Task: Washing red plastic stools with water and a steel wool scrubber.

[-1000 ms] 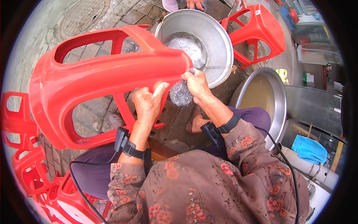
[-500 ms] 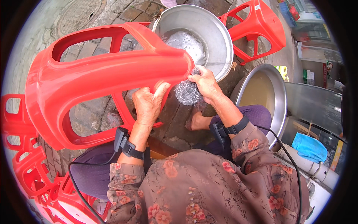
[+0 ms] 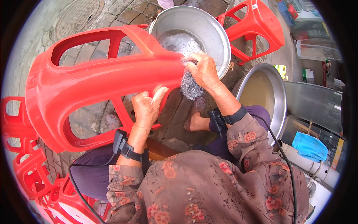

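By a bucket point(image 3: 214, 37) of suds point(image 3: 182, 42) and basin point(image 3: 279, 86) of cloudy water point(image 3: 258, 87), left hand point(image 3: 146, 107) grips stool point(image 3: 108, 76), right hand point(image 3: 205, 71) clutches scrubber point(image 3: 191, 87).

You are wearing a brown shirt point(image 3: 209, 183) patterned with coral flowers and dark sprigs, and purple trousers point(image 3: 89, 181). Your stool point(image 3: 112, 77) is showing plain red, your scrubber point(image 3: 191, 88) silvery grey. On the far side, a bucket point(image 3: 216, 41) is showing pale grey; at right, a cloth point(image 3: 309, 146) is showing bright blue.
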A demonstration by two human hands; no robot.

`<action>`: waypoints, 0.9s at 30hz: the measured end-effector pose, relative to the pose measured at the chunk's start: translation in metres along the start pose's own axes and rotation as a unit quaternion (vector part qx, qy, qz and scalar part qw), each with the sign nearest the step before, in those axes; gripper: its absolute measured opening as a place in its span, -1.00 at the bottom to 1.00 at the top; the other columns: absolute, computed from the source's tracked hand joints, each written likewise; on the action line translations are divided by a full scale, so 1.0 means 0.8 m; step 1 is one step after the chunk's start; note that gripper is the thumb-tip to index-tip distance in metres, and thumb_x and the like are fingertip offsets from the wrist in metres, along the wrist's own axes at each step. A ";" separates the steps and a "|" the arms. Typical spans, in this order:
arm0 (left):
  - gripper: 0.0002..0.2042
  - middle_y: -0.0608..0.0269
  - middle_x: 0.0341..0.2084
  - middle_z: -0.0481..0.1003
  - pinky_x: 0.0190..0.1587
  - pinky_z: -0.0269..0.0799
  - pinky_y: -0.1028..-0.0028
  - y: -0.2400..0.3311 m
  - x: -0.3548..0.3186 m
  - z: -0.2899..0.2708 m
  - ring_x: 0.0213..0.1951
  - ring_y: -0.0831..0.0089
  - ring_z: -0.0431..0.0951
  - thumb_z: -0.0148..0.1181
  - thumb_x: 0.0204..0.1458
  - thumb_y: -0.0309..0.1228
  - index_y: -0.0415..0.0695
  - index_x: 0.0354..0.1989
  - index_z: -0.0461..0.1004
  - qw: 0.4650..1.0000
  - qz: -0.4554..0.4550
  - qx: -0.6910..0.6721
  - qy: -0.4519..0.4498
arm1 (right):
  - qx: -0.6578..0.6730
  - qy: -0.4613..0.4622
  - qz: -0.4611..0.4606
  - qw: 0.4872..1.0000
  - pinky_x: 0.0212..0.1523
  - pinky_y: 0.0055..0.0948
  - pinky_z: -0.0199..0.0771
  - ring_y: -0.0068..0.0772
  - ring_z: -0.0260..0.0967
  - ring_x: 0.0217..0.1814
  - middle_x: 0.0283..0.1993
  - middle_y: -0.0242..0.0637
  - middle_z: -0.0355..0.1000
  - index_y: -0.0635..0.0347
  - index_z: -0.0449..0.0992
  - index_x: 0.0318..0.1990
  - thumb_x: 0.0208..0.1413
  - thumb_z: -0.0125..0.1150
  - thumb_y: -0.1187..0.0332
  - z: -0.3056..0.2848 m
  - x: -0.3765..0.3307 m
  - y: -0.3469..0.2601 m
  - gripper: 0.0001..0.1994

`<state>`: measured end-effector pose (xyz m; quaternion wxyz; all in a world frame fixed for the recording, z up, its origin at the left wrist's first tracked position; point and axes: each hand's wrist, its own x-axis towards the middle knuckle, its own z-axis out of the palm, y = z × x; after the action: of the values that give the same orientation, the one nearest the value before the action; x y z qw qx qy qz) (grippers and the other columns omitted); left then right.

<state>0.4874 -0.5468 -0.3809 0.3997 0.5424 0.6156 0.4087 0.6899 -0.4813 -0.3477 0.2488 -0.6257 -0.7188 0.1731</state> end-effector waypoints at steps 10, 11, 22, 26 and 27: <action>-0.78 0.09 -0.48 0.59 -0.32 0.44 0.47 0.016 -0.001 -0.007 -0.42 0.49 0.56 0.39 -0.13 -0.43 -0.36 -0.43 0.55 0.999 0.007 -0.020 -0.030 | 0.062 -0.050 0.124 0.989 -0.39 -0.35 0.39 -0.25 0.43 -0.51 -0.60 -0.13 0.43 0.32 0.51 -0.52 -0.20 0.31 0.35 0.005 -0.012 0.017 -0.81; -0.78 0.10 -0.48 0.59 -0.32 0.44 0.47 0.016 -0.001 -0.003 -0.42 0.49 0.56 0.39 -0.13 -0.43 -0.36 -0.43 0.55 0.998 -0.009 -0.029 -0.049 | 0.024 -0.041 0.118 0.992 -0.38 -0.32 0.40 -0.21 0.45 -0.48 -0.58 -0.10 0.45 0.30 0.51 -0.54 -0.21 0.32 0.34 -0.001 -0.001 0.017 -0.81; -0.63 0.18 -0.74 0.38 -0.59 0.26 0.44 -0.011 0.004 -0.016 -0.66 0.54 0.25 0.42 -0.15 -0.29 -0.34 -0.68 0.43 0.999 -0.001 0.045 -0.025 | 0.110 -0.115 0.056 0.986 -0.35 -0.36 0.41 -0.32 0.46 -0.45 -0.54 -0.13 0.48 0.28 0.57 -0.45 -0.17 0.31 0.31 0.010 0.032 0.044 -0.80; -0.59 -0.02 -0.76 0.39 -0.60 0.30 0.36 -0.005 0.012 -0.017 -0.73 0.31 0.32 0.45 -0.20 -0.22 -0.34 -0.67 0.42 0.998 0.025 0.051 -0.011 | 0.176 -0.049 0.097 0.978 -0.36 -0.43 0.39 -0.45 0.41 -0.47 -0.53 -0.23 0.49 0.27 0.59 -0.42 -0.16 0.31 0.35 -0.022 0.053 0.044 -0.82; -0.59 -0.02 -0.76 0.39 -0.60 0.30 0.36 0.000 0.010 -0.019 -0.73 0.31 0.32 0.45 -0.20 -0.22 -0.34 -0.67 0.42 0.998 0.026 0.055 -0.008 | 0.198 -0.047 0.082 0.976 -0.35 -0.46 0.39 -0.45 0.42 -0.45 -0.51 -0.22 0.49 0.27 0.57 -0.40 -0.13 0.29 0.35 -0.024 0.056 0.028 -0.82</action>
<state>0.4727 -0.5398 -0.3762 0.3635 0.5827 0.6197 0.3799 0.7146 -0.4347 -0.3382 0.3188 -0.6120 -0.6277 0.3604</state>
